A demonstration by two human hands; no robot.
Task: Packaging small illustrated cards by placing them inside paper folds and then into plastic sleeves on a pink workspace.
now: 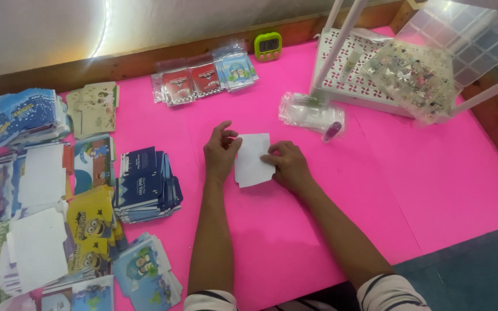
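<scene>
Pink covers the whole table [433,190], so the white card [253,159] shows up sharply in the middle. Far left, printed card stacks [145,184] sit sorted by design, within reach. My left hand [220,151] pins the card's left edge, fingers curled and pressing down; my right hand [286,164] pinches its right edge, likely to keep it flat and square. Farther right lie a clear bag [309,112] and a white basket [347,80]. Behind, a wooden rim [134,60] meets a pale wall.
</scene>
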